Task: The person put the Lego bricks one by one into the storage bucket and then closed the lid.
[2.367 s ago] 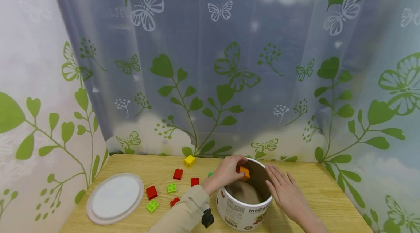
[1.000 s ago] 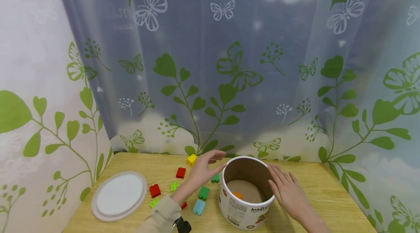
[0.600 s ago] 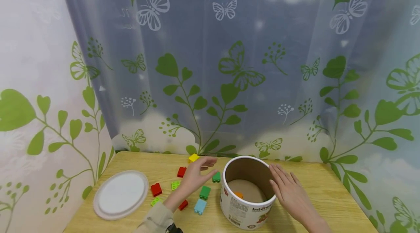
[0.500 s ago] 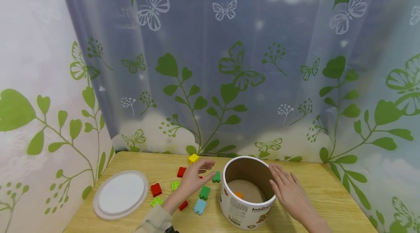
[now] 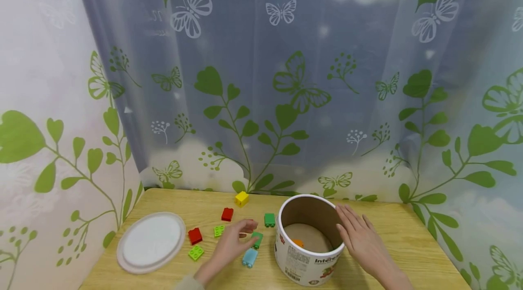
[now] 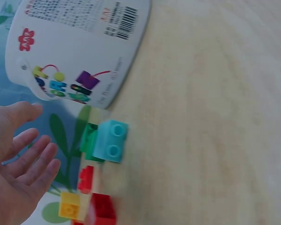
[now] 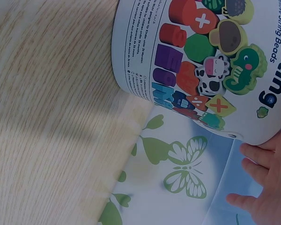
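A white cylindrical bucket stands on the wooden table, its mouth facing up. Inside it, an orange toy brick lies at the bottom. My left hand hovers over the loose bricks left of the bucket, fingers relaxed and nothing held. Nearest its fingertips are a green brick, partly covered by them, and a light blue brick. In the left wrist view, a red brick shows below these two. With straight fingers, my right hand rests against the bucket's right rim.
Further left lie red bricks and lime green bricks. A yellow brick is near the back edge, another green brick beside the bucket. A round white lid lies at the table's left. Patterned curtain hangs behind.
My left hand let go of the orange brick inside the bucket, came out, and moved left and nearer over the loose bricks. My right hand has stayed at the rim.
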Demonstrator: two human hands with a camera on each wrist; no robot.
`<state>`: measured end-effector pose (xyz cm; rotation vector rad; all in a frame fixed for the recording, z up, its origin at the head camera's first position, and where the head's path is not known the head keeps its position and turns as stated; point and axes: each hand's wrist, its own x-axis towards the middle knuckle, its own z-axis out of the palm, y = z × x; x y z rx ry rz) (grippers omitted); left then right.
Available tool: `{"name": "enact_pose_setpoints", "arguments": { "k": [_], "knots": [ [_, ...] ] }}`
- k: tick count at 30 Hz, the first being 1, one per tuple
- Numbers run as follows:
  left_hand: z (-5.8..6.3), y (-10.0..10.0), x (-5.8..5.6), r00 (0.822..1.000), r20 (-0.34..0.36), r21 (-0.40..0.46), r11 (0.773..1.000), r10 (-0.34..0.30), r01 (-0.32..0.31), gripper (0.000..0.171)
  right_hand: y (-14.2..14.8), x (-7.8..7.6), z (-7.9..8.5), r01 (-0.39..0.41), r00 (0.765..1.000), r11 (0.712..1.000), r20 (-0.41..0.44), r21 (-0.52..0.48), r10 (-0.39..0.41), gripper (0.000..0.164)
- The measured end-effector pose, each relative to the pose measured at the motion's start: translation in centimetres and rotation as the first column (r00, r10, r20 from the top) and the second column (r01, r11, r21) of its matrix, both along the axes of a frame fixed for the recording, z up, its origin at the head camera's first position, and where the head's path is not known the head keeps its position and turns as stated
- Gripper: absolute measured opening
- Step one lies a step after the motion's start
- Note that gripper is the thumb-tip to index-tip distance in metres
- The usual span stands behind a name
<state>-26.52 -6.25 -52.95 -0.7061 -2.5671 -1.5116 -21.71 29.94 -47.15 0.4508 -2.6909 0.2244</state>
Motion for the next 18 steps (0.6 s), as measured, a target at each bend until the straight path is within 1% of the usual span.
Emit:
{"name": "enact_pose_setpoints", "arguments": {
  "k": [4, 9, 13, 16, 18],
  "knots": [
    [-0.9, -0.3, 0.5, 1.0, 0.016, -0.018, 1.0, -0.005, 0.006, 0.035, 0.0, -0.1, 0.0, 0.001, 1.0, 1.0, -0.007, 0.003, 0.0, 0.05],
    [-1.8, -0.6, 1.2, 0.999, 0.042, -0.106, 0.994, 0.02, -0.016, 0.037, 0.0, 0.0, 0.0, 0.003, 1.0, 1.0, 0.006, 0.006, -0.003, 0.05],
    [-2.3, -0.6, 1.7, 0.998, 0.046, -0.175, 0.984, 0.042, -0.033, 0.037, -0.1, 0.1, 0.1, 0.005, 1.0, 1.0, 0.021, 0.001, -0.005, 0.05],
    [-2.5, -0.5, 1.8, 0.998, 0.038, -0.203, 0.978, 0.055, -0.046, 0.038, -0.1, 0.1, 0.1, 0.005, 1.0, 1.0, 0.022, -0.005, -0.004, 0.051],
    [-2.6, -0.5, 1.9, 0.997, 0.053, -0.213, 0.976, 0.063, -0.05, 0.038, 0.0, 0.0, 0.1, 0.005, 1.0, 1.0, 0.024, -0.005, -0.004, 0.051]
  ]
}}
